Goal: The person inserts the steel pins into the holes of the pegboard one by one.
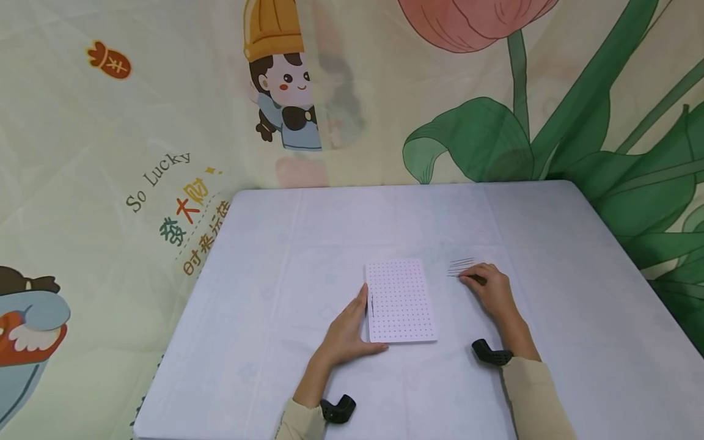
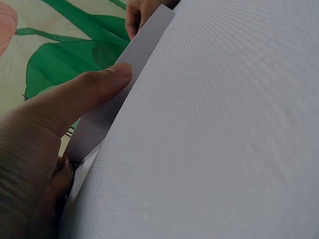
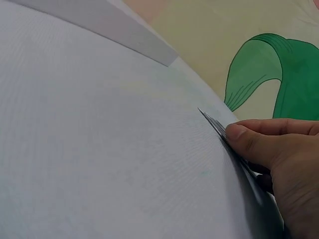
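While the left hand (image 1: 345, 333) steadies the white rectangular perforated board (image 1: 400, 300) at its left edge, thumb laid across the near corner and fingers along the side, the board lies flat near the middle of the pale lilac cloth-covered table (image 1: 550, 244); the left wrist view shows the thumb (image 2: 84, 94) pressing on the board's thin edge with the other fingers curled beneath it, so this hand grips the board. One thin dark needle (image 1: 371, 304) stands or lies at the board's left margin, just beside the left fingers; whether it sits in a hole cannot be told. Item two: a small fan of thin dark metal needles (image 1: 461, 266) lies on the cloth just right of the board, apart from it. The right hand (image 1: 495, 290) rests on the cloth with its fingertips on the near ends of the fan; the right wrist view shows the thumb (image 3: 249, 139) pressing down on the needles (image 3: 214, 124), apparently pinching at them. Hazards, as judged: the needles are fine and lie flat on soft cloth, so a pinch may lift several together or flick the fan apart; points may prick a fingertip; pressure from the left thumb could tip or slide the light board and disturb the needle at its margin. Backdrop: printed cartoon fabric sheet (image 1: 165, 122).
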Tool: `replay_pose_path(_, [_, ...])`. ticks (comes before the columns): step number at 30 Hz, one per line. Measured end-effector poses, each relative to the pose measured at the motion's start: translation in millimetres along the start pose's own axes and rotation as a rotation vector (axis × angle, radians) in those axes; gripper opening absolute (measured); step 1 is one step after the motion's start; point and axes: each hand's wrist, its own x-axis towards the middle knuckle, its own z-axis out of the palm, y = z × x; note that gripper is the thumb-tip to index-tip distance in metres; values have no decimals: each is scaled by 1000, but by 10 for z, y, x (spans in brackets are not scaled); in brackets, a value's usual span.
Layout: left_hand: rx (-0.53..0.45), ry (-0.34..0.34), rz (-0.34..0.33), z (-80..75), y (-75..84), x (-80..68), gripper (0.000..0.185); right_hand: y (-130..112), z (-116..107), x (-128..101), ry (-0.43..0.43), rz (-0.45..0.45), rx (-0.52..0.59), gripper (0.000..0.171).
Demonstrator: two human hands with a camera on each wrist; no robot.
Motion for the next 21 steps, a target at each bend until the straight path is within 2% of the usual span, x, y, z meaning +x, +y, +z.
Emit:
replay_pose_path(11, [0,19,9,9,-3,12,126,25,-12,20,-12,57,30,7])
replay_pose_path(21, [-13,9,-6,1,5,5,125,51,-10,29,-70,92,65,9])
